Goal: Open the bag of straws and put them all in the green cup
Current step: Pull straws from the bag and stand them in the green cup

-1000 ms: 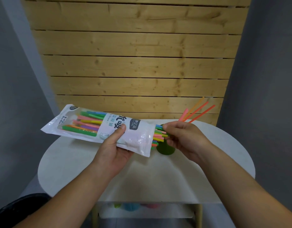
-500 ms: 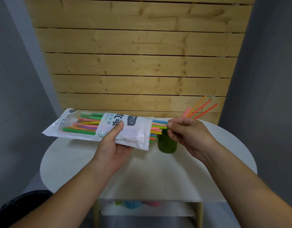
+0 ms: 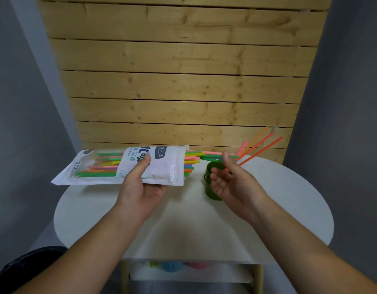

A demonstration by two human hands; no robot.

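A person works through a bag [image 3: 166, 164] of coloured straws [image 3: 190, 166] over a round white surface [image 3: 183, 225], the bag's mouth open and facing 3 o'clock. The left hand [image 3: 141, 185] grips the bag from below at its middle, thumb pressed on the printed front, holding it nearly level above the surface's 10 o'clock edge. The right hand [image 3: 232, 181], at 3 o'clock of the bag's mouth, appears to pinch a small bundle of drawn straws [image 3: 211, 156] under the thumb, its lower fingers loosely curled; the bundle reaches back to the bag's mouth. The green cup [image 3: 207, 187] stands on the surface just behind that hand, toward 1 o'clock of the surface's centre. The fingers partly hide it, and the several leaning straws [image 3: 260, 143] in it point to 1 o'clock. The step in hand looks to be the transfer: the bag is open, a few straws are in the cup and most are in the bag. The next move likely calls for drawing the pinched bundle clear toward 3 o'clock, tipping it upright and lowering it into the cup without toppling the cup or the straws leaning there. At 12 o'clock rises a wall of pale wooden planks [image 3: 183, 81], flanked by plain grey walls [image 3: 24, 102]. Below the surface, at 6 o'clock, a shelf [image 3: 225, 274] holds blurred blue, pink and green things. A dark shape [image 3: 24, 264] at 8 o'clock cannot be identified.
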